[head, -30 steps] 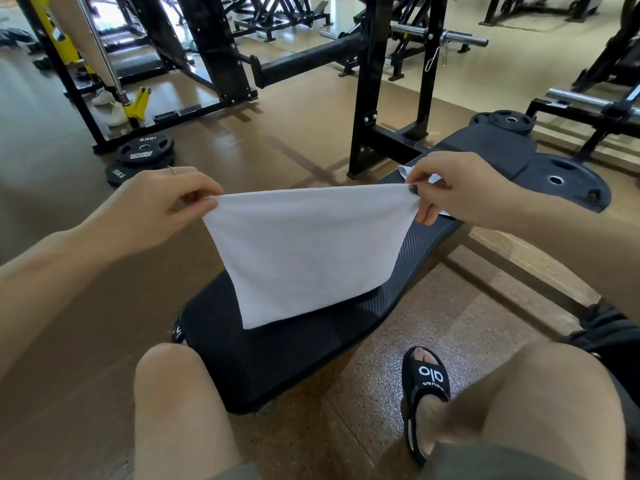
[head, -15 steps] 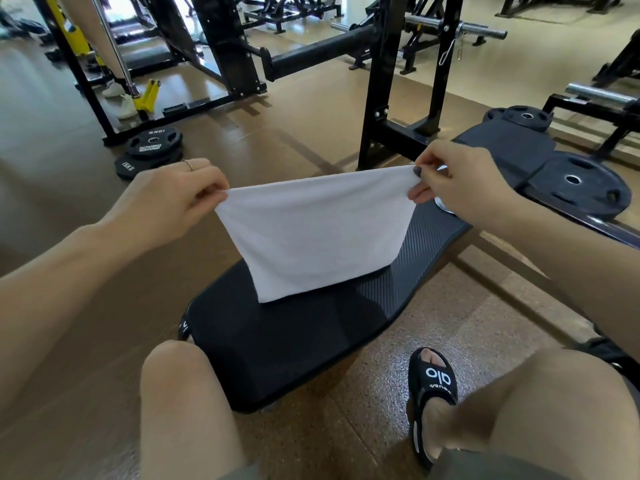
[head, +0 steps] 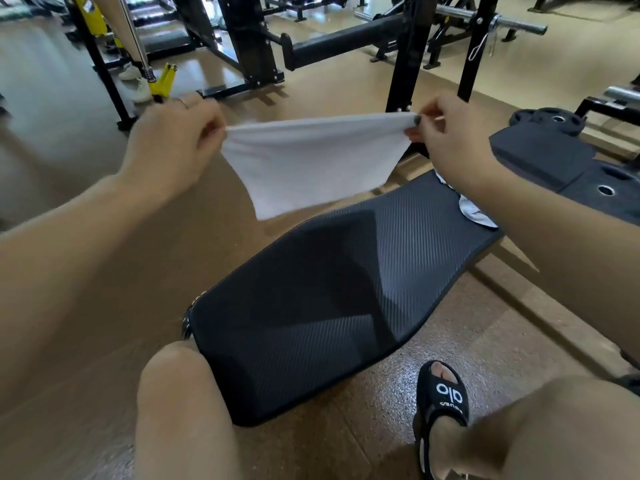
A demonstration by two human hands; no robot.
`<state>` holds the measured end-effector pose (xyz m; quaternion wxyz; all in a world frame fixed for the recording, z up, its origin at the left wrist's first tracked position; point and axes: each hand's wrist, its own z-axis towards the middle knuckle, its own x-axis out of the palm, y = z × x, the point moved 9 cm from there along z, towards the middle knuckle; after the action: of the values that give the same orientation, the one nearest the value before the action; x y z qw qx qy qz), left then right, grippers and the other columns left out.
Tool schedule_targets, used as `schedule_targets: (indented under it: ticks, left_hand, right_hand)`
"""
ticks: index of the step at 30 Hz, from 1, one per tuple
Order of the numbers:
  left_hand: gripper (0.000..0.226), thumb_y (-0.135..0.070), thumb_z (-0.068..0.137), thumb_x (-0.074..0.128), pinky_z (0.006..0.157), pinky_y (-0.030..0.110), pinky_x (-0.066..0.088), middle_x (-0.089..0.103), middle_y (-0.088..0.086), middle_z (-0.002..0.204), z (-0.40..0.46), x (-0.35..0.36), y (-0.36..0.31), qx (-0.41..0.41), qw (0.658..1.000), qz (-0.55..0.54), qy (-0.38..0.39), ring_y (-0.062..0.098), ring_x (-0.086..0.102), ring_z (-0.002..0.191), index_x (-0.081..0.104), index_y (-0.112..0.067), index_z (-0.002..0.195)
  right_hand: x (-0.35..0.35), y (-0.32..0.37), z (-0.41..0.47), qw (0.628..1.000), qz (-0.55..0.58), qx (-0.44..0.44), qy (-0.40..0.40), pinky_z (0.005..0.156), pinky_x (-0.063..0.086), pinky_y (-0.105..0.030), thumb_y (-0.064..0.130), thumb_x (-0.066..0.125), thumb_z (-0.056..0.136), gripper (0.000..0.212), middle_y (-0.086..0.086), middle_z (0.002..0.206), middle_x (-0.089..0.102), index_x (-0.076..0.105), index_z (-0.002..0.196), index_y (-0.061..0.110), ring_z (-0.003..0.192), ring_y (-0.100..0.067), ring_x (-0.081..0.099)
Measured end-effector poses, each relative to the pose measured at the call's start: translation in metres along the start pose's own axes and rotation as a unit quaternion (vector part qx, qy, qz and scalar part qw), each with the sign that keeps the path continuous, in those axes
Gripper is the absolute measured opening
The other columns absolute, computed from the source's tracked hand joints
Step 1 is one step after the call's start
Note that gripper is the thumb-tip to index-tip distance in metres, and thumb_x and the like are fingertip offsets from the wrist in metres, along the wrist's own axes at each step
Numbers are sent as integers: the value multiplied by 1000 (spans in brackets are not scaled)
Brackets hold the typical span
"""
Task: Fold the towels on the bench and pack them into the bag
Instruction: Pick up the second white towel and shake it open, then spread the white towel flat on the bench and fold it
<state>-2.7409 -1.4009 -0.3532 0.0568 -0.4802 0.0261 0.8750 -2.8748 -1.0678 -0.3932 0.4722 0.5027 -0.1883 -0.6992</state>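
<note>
We hold the white towel in the air above the far part of the black bench, and it does not touch the pad. Our left hand pinches its upper left corner between thumb and fingers, and our right hand pinches the upper right corner in the same way. The top edge is stretched between the two hands and the rest hangs down freely, a little slanted toward the left.

The cloth looks light and very soft. It bends under its own weight and keeps no shape, so we judge that it needs support at two points, or a flat surface under it, to make a clean fold. The corners are the good places to take hold, because from there the edges stay straight. It is not slippery and not fragile, so a light pinch seems enough.

Further along the bench, under our right forearm, lies a second piece of light cloth, partly hidden; probably it is another towel. We see no bag in this view.
</note>
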Motion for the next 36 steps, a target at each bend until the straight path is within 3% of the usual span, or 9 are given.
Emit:
schedule_targets:
  ticks: [4,11,14,22,25,28,31,33,36]
  left_hand:
    - [19,-20,99,52,59,41,44,59,10,87,-79,53,-34,54,995,20,77,34,55,69,64,-7,91]
    - [12,-18,89,55,70,39,52,57,-1,82,-223,155,-114,149,957,-51,243,24,56,67,57,-19,77]
    - [9,-19,88,61,74,33,53,58,-6,93,-249,163,-126,150,948,-82,269,16,56,71,56,-22,81]
    - [26,-16,83,72,66,31,53,57,-6,100,-266,161,-135,139,944,-73,290,15,58,77,48,-24,83]
    - [14,-33,93,59,78,32,52,53,-7,111,-271,165,-138,135,924,-64,351,14,56,91,48,-25,92]
    - [34,-58,99,40,78,29,49,51,-12,114,-252,160,-138,81,922,-70,371,11,55,89,53,-28,109]
    - [48,-53,105,36,97,31,47,50,-6,142,-210,159,-133,4,951,-76,299,16,59,114,47,-25,141]
    - [61,-52,106,30,120,35,26,28,2,165,-192,173,-129,-33,956,-46,287,23,34,148,26,-23,159]
    - [73,-63,102,14,126,38,-5,-13,4,170,-203,214,-123,-85,933,-24,349,24,-10,157,-6,-28,163]
  right_hand:
    - [27,-55,-71,991,-119,-5,57,64,38,-34,5,53,97,8,-8,88,64,61,97,7,76,-23,56]
    - [85,-151,-211,914,-294,-33,279,73,51,-46,11,56,97,11,-3,97,56,51,90,17,92,-29,58]
    - [83,-151,-237,900,-326,-89,275,67,51,-40,-2,71,81,27,-3,98,57,51,87,16,91,-26,57]
    - [74,-144,-259,887,-366,-108,259,75,55,-37,-5,80,72,28,-5,102,68,64,89,11,90,-27,64]
    - [72,-141,-259,888,-371,-79,260,88,54,-40,-6,74,74,26,-6,106,70,68,93,11,98,-29,65]
    - [78,-121,-251,900,-364,-61,230,109,41,-43,-4,68,71,40,-5,110,69,70,108,11,109,-30,63]
    - [111,-87,-242,908,-332,-60,248,126,18,-43,20,46,91,59,-5,150,50,45,150,14,143,-24,41]
    - [145,-69,-233,916,-298,-42,265,128,4,-39,38,16,98,68,-2,168,19,16,162,19,156,-22,15]
    - [172,-84,-232,917,-304,-5,259,128,-2,-40,53,-2,96,74,0,170,-6,-1,163,20,157,-20,-6]
